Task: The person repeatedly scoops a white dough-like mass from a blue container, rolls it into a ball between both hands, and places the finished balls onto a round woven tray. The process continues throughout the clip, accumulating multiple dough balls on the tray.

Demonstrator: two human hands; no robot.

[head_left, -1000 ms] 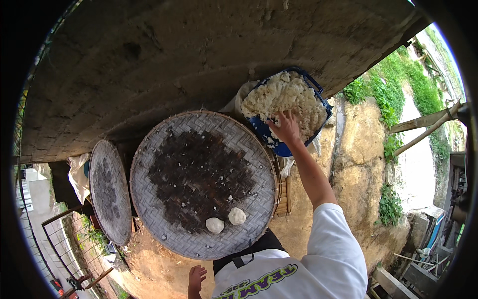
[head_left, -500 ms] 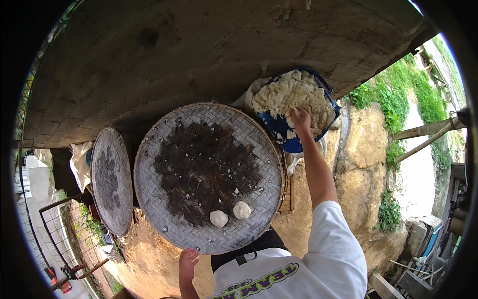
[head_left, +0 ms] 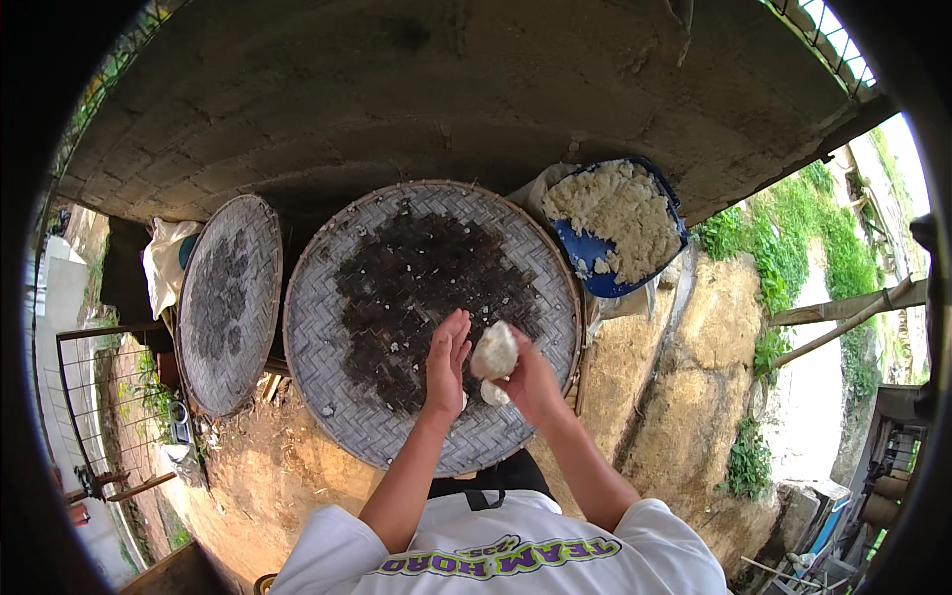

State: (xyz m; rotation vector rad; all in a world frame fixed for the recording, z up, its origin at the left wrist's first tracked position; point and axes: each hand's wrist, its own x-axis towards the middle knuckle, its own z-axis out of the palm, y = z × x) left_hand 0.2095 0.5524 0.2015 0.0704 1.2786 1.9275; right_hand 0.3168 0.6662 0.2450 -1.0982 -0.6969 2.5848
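Note:
Over the near part of a round woven bamboo tray [head_left: 315,307], my right hand [head_left: 538,387] grips a lump of white dough [head_left: 494,349] by its right side. To the left of the lump, my left hand [head_left: 445,369] is upright with its fingers stretched out and nothing in it. A smaller white dough ball [head_left: 493,395] lies on the tray, partly covered by my right hand. Only a sliver of another ball shows beside my left wrist. The tray's middle is dark and stained, with small white crumbs scattered over it.
Beyond the tray to the right stands a blue basin [head_left: 607,286] holding a heap of crumbly white dough [head_left: 625,213]. A second round woven tray [head_left: 228,307] leans at the left. A block wall [head_left: 397,109] rises behind, and a wire-mesh frame [head_left: 104,397] is at far left.
My right hand has come from the basin back over the tray with a dough lump in it. My left hand has risen from the tray's near edge to beside the lump.

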